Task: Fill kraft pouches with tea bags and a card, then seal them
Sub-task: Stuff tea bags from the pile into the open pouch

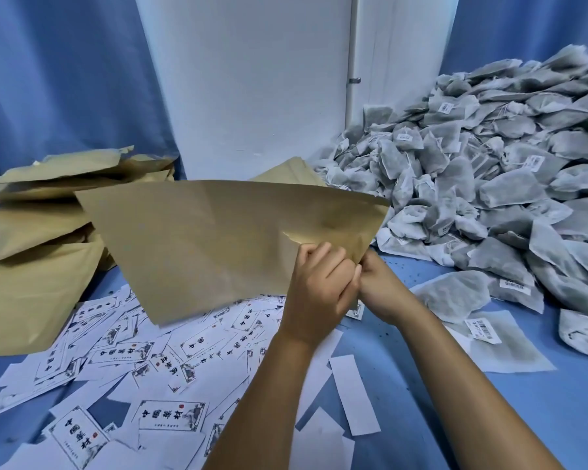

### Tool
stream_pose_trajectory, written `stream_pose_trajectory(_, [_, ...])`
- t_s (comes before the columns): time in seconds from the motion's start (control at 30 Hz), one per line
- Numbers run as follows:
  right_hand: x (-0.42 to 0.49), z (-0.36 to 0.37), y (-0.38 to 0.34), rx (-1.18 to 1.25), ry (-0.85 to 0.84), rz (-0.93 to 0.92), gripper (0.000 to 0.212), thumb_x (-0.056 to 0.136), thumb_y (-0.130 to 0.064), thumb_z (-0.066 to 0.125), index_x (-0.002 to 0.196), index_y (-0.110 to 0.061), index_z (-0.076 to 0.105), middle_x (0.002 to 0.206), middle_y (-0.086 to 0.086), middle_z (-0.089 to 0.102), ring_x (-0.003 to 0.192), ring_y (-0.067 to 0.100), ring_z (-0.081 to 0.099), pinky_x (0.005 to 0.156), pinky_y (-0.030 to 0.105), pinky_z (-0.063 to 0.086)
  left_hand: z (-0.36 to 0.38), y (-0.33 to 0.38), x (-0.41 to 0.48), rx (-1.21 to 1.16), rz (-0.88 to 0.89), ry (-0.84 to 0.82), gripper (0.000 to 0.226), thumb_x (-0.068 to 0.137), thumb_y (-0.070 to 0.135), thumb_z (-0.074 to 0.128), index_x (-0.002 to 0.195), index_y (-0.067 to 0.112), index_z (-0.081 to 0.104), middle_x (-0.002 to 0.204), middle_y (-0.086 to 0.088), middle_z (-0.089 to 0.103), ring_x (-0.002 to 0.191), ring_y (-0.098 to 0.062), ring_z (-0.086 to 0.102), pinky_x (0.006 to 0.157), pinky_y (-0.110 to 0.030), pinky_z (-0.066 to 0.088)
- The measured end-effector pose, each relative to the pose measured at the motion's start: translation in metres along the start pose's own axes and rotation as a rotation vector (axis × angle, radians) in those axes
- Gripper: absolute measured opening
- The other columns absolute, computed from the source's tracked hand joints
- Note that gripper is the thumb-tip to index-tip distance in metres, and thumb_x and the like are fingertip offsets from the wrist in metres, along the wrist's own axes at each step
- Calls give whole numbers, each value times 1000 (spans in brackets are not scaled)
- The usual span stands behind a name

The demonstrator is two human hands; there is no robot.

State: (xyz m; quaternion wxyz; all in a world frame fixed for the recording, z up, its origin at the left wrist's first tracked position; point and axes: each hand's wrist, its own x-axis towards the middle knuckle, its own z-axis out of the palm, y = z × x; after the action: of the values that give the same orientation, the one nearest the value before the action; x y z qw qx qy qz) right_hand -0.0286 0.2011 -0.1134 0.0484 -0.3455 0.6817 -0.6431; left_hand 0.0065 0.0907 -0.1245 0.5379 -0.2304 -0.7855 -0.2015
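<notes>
Kraft pouch (218, 242): centre of frame, lifted off the bench, tilted, flat face toward the camera; pinched at its lower right corner.
Left hand (319, 283): centre, fingers curled onto the pouch corner, touching the right hand.
Right hand (377, 286): just right of it, closed on the same corner from behind.
Pouch stack (38, 239): left edge, loosely piled kraft pouches.
Tea bags (489, 171): large grey heap, upper right; several lie apart at lower right.
Cards (143, 361): printed white cards scattered over lower left and centre, some face down.
Bench (540, 418): blue surface.
Backdrop: blue curtain (55, 72), white panel (245, 79).
</notes>
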Motion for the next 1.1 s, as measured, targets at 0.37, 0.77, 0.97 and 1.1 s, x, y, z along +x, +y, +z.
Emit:
stream_pose_trajectory(0.37, [2, 8, 3, 625, -65, 293, 45, 97, 4, 27, 71, -10, 61, 58, -6, 62, 55, 2, 62, 48, 15, 50, -5, 21, 14, 146, -14, -8, 24, 86, 11, 50, 62, 8, 49, 64, -7, 45, 64, -23, 37, 64, -35, 30])
stream_pose_trajectory(0.77, [7, 17, 7, 412, -185, 445, 19, 100, -14, 42, 87, -13, 55, 64, -6, 67, 61, 6, 65, 52, 20, 52, -19, 2, 10, 167, -324, -200, 26, 87, 27, 48, 69, 10, 57, 69, -1, 39, 62, -19, 40, 58, -31, 33])
stream_pose_trajectory(0.97, [2, 13, 10, 104, 35, 364, 19, 91, 2, 53, 88, -12, 64, 74, 2, 63, 59, 4, 58, 52, 16, 44, -13, -9, -1, 23, -318, -157, 33, 90, 14, 54, 59, 3, 52, 62, -7, 38, 56, -19, 37, 55, -27, 28])
stream_pose_trajectory(1.1, [-15, -10, 7, -360, 380, 389, 27, 82, -6, 67, 109, -9, 65, 107, 6, 63, 100, 10, 58, 92, 31, 48, -4, -6, 5, 44, -261, -207, 32, 82, 2, 65, 53, 2, 50, 55, -12, 39, 49, -25, 40, 48, -33, 32])
